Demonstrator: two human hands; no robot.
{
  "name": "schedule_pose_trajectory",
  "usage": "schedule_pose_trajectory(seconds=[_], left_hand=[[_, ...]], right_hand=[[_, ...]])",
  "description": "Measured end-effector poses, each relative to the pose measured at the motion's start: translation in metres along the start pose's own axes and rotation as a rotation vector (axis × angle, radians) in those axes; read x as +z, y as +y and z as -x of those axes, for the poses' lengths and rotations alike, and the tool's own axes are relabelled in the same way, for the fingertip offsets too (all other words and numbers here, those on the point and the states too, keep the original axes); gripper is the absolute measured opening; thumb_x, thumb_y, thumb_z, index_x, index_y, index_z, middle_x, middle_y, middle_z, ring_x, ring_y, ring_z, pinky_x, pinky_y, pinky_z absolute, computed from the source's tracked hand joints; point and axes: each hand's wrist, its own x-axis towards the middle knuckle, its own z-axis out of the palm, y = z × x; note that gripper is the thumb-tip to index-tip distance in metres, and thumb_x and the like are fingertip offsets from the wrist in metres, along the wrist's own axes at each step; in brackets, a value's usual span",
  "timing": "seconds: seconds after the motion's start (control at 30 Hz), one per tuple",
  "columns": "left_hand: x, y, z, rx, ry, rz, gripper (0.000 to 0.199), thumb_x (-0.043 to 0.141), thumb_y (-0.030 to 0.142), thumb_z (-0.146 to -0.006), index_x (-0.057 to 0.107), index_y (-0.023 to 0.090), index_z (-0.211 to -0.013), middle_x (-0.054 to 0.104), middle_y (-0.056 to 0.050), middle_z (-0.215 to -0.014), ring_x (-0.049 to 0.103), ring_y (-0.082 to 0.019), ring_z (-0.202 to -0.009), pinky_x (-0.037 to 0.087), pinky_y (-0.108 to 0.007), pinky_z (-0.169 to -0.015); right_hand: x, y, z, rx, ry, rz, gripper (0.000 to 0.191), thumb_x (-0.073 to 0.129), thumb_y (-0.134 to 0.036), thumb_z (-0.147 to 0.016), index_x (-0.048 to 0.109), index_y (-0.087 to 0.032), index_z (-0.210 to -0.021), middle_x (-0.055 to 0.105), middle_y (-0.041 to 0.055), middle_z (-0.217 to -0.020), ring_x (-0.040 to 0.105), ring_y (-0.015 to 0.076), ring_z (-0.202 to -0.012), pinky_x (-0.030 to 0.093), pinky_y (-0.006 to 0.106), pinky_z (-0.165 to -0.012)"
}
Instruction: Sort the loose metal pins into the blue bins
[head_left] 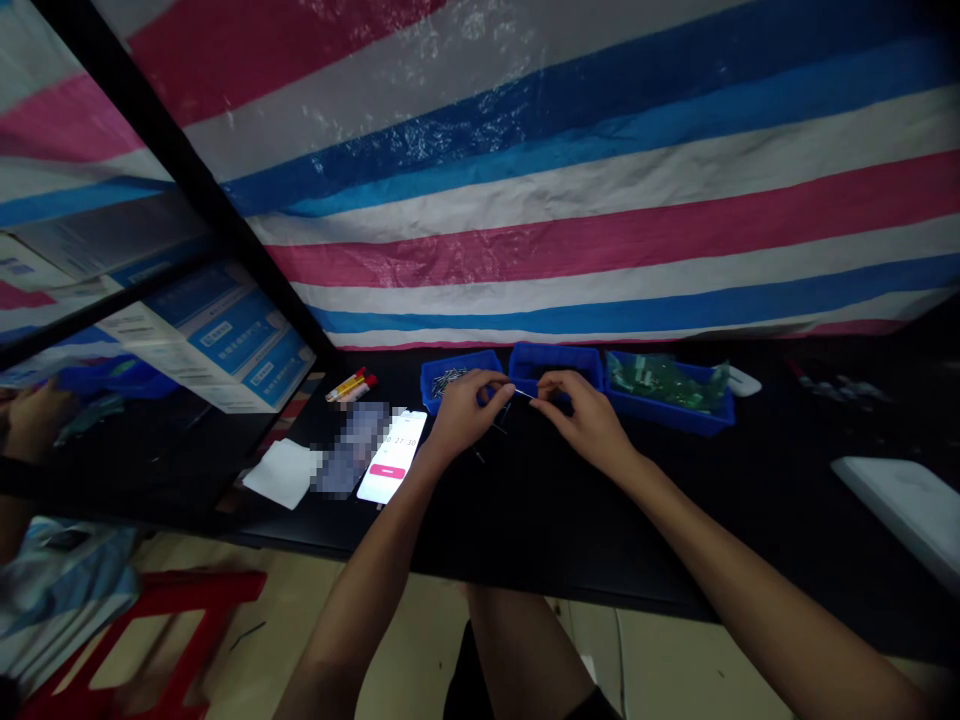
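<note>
A thin, pale rod-like piece (523, 393) spans the gap between my hands, too small to name more exactly. My left hand (471, 408) pinches its left end, thumb against fingers. At its right end, my right hand (583, 415) closes thumb and fingertips on it. Just behind my left hand is a blue bin (427, 388) with several small metal pins (448, 380). Another blue bin (555, 357), its contents dark, stands behind my right hand. Several thin metal pieces (478, 455) lie on the black table below my left hand.
Right of my right hand, a blue bin (701, 420) holds green plastic bags (664, 382). On the left lie a lit phone (391, 458), white paper (281, 473) and marker-like sticks (351, 387). A white device (904, 505) sits far right. Another person's hand (37, 415) shows at far left.
</note>
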Motion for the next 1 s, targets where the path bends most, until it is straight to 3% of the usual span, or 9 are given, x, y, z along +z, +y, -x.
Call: schedule_pose_trajectory(seconds=[0.17, 0.6, 0.77, 0.83, 0.93, 1.0], left_hand=[[-0.003, -0.002, 0.000, 0.049, -0.159, 0.093, 0.020, 0.064, 0.035, -0.089, 0.072, 0.021, -0.101, 0.071, -0.002, -0.089, 0.061, -0.014, -0.072, 0.048, -0.028, -0.073], [0.003, -0.006, 0.000, 0.024, -0.147, 0.133, 0.015, 0.066, 0.033, -0.087, 0.072, 0.022, -0.095, 0.073, -0.002, -0.092, 0.062, -0.013, -0.073, 0.049, -0.027, -0.072], [-0.002, -0.017, -0.002, -0.076, 0.077, 0.047, 0.023, 0.058, 0.040, -0.092, 0.071, 0.020, -0.094, 0.072, -0.002, -0.087, 0.064, -0.014, -0.074, 0.049, -0.027, -0.073], [-0.007, -0.021, -0.003, -0.139, 0.207, -0.074, 0.029, 0.054, 0.044, -0.093, 0.069, 0.020, -0.098, 0.072, -0.004, -0.090, 0.065, -0.018, -0.081, 0.049, -0.031, -0.079], [-0.013, -0.024, -0.003, -0.200, 0.403, -0.287, 0.047, 0.060, 0.050, -0.088, 0.059, 0.019, -0.124, 0.067, -0.011, -0.115, 0.061, -0.028, -0.105, 0.045, -0.042, -0.092], [-0.014, -0.025, -0.003, -0.224, 0.468, -0.355, 0.057, 0.060, 0.051, -0.088, 0.050, 0.020, -0.134, 0.061, -0.014, -0.127, 0.055, -0.032, -0.115, 0.042, -0.047, -0.096]], right_hand=[[0.000, -0.001, 0.000, -0.020, 0.002, -0.020, 0.018, 0.061, -0.028, -0.091, 0.054, -0.024, -0.107, 0.063, 0.0053, -0.096, 0.063, 0.0218, -0.088, 0.052, 0.038, -0.080], [-0.001, -0.002, 0.001, -0.025, 0.000, -0.011, 0.033, 0.063, -0.029, -0.089, 0.053, -0.026, -0.121, 0.064, 0.0065, -0.099, 0.061, 0.0248, -0.093, 0.052, 0.042, -0.082], [0.001, -0.005, 0.000, 0.026, -0.013, -0.034, 0.030, 0.058, -0.031, -0.093, 0.054, -0.025, -0.122, 0.063, 0.0065, -0.098, 0.060, 0.0235, -0.093, 0.052, 0.040, -0.080], [0.003, -0.005, 0.002, -0.002, -0.113, 0.003, 0.024, 0.055, -0.032, -0.094, 0.057, -0.025, -0.117, 0.064, 0.0066, -0.097, 0.059, 0.0236, -0.093, 0.051, 0.040, -0.081], [0.010, -0.002, 0.006, -0.074, -0.301, 0.078, 0.019, 0.057, -0.034, -0.094, 0.060, -0.025, -0.110, 0.063, 0.0070, -0.100, 0.057, 0.0237, -0.095, 0.049, 0.042, -0.085], [0.015, 0.000, 0.010, -0.110, -0.383, 0.143, 0.018, 0.059, -0.037, -0.092, 0.062, -0.023, -0.103, 0.062, 0.0074, -0.098, 0.056, 0.0238, -0.095, 0.049, 0.041, -0.084]])
